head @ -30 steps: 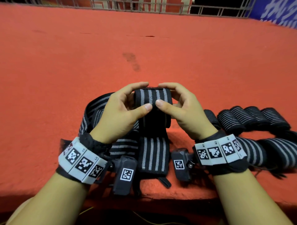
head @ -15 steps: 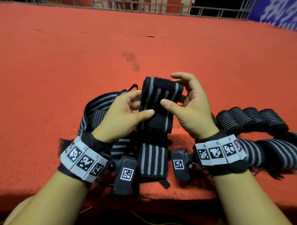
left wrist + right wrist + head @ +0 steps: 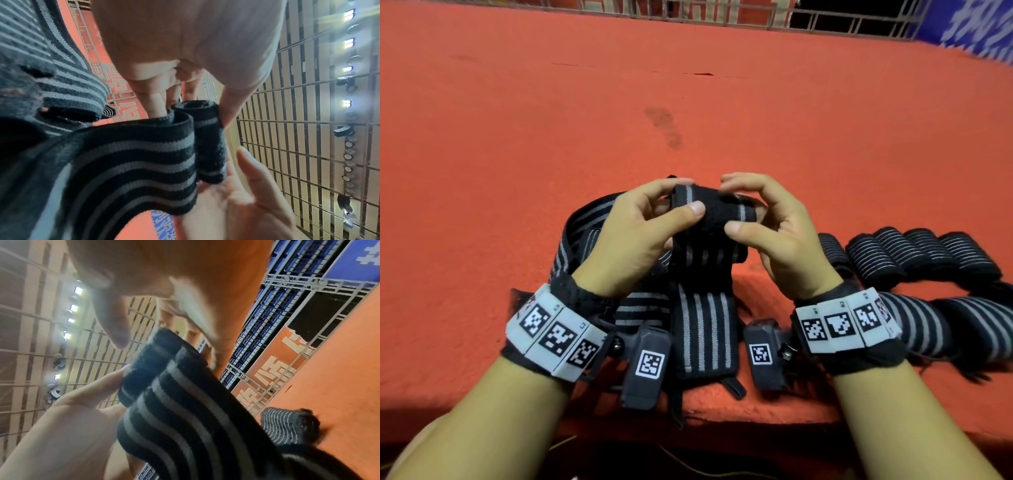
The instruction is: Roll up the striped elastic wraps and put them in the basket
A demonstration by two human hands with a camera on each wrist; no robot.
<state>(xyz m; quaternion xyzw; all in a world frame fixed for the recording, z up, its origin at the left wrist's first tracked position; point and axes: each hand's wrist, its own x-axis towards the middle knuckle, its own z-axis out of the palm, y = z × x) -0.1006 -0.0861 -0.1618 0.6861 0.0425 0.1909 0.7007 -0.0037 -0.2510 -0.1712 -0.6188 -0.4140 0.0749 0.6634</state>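
A black wrap with grey stripes point(image 3: 705, 253) is held up over the near edge of the red surface. Its top end is curled into a small roll point(image 3: 207, 139). My left hand point(image 3: 688, 195) pinches the roll's left end between thumb and fingers. My right hand point(image 3: 731, 204) pinches the right end the same way. The wrap's striped tail point(image 3: 705, 335) hangs down between my wrists to the table edge. The right wrist view shows the roll point(image 3: 148, 366) close up, beneath my right thumb. No basket is in view.
Several finished rolls point(image 3: 914, 253) lie in a row to the right; one roll point(image 3: 287, 426) also shows in the right wrist view. Loose striped wraps lie under my left hand point(image 3: 582, 233) and beside my right wrist point(image 3: 945, 325). The red carpeted surface point(image 3: 688, 102) stretches far ahead to a metal railing point(image 3: 825, 20).
The wrap's top end, held flat a second ago, was lifted and tilted, and has now been turned over into a tight small roll. Both hands' fingertips have come closer together on it.
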